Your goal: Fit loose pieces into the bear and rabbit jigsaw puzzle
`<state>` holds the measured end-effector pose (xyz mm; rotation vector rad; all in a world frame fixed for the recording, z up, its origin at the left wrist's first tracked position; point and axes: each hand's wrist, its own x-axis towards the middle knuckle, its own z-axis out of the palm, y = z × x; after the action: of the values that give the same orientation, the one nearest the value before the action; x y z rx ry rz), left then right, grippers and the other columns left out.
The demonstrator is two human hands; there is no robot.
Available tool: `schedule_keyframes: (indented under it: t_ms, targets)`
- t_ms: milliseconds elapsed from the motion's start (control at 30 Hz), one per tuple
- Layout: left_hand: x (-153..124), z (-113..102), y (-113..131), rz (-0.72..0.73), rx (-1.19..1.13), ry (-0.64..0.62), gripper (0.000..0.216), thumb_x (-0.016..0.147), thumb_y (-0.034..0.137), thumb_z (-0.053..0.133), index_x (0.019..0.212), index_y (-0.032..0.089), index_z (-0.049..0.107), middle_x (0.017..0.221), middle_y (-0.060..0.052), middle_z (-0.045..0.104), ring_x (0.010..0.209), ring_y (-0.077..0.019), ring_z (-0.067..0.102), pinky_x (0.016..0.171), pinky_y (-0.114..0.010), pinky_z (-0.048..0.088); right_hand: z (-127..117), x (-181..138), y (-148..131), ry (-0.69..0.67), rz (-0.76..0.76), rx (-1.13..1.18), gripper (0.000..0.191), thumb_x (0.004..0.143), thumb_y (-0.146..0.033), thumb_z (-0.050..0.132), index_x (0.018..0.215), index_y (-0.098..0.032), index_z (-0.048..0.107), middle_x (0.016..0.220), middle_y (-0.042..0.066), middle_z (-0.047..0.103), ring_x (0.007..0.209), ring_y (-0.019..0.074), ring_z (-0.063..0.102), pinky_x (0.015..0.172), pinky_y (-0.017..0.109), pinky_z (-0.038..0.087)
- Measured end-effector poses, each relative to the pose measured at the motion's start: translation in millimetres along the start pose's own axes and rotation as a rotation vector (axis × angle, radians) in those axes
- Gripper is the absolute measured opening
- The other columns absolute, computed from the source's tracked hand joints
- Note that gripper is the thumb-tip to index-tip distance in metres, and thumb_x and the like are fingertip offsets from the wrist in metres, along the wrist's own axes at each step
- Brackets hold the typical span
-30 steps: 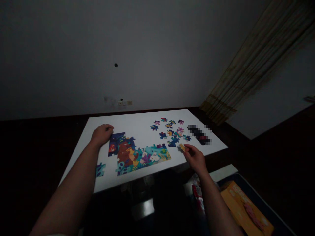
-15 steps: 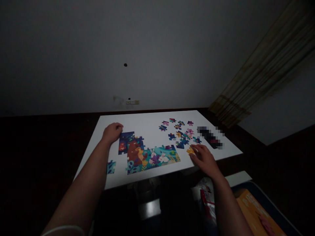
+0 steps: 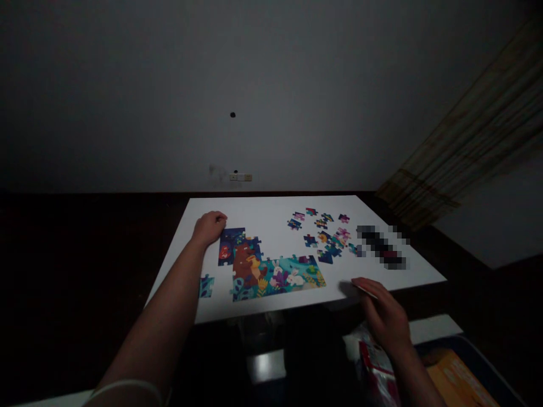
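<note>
You're pinching a puzzle pc, nearly edge-on, in your R hand, above the table by its near edge, right of the joined section; ideally you're gripping lightly, tabs unbent. Your L hand is reaching to the section's far-left corner, fingers curled; can't tell if it's holding anything.

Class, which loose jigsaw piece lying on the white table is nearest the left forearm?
The teal jigsaw piece with dark leaf shapes, left of the joined section; the other loose pieces lie scattered farther right.
</note>
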<state>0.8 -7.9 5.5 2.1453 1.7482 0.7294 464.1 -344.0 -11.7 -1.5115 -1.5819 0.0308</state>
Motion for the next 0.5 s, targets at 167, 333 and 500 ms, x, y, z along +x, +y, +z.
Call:
schedule_keyframes:
  t_ms: [167, 333, 500]
  targets:
    - [-3, -4, 6, -0.013, 0.008, -0.007, 0.031, 0.089, 0.032, 0.058, 0.109, 0.026, 0.081, 0.117, -0.006, 0.081, 0.107, -0.0253, 0.073, 0.092, -0.035, 0.052, 62, 85, -62, -0.038, 0.196, 0.397, 0.036, 0.088, -0.047, 0.084, 0.112, -0.025, 0.068, 0.095, 0.005, 0.076, 0.083, 0.0218, 0.075, 0.076, 0.035, 0.062]
    - [-7, -9, 12, -0.001, 0.019, -0.005, 0.030, 0.090, 0.030, 0.058, 0.109, 0.026, 0.081, 0.119, -0.006, 0.081, 0.112, -0.0257, 0.072, 0.095, -0.036, 0.051, 138, 185, -82, -0.546, 0.116, 0.501, 0.029, 0.086, -0.046, 0.081, 0.100, -0.021, 0.076, 0.088, 0.005, 0.078, 0.078, 0.0210, 0.072, 0.073, 0.034, 0.056]
    - [-10, -9, 13, 0.007, 0.027, 0.004, 0.029, 0.091, 0.030, 0.058, 0.108, 0.027, 0.081, 0.118, -0.006, 0.081, 0.113, -0.0258, 0.071, 0.098, -0.037, 0.050, 204, 229, -82, -0.828, -0.006, 0.452, 0.026, 0.090, -0.033, 0.071, 0.111, -0.021, 0.082, 0.110, 0.009, 0.083, 0.098, 0.0220, 0.073, 0.093, 0.038, 0.055]
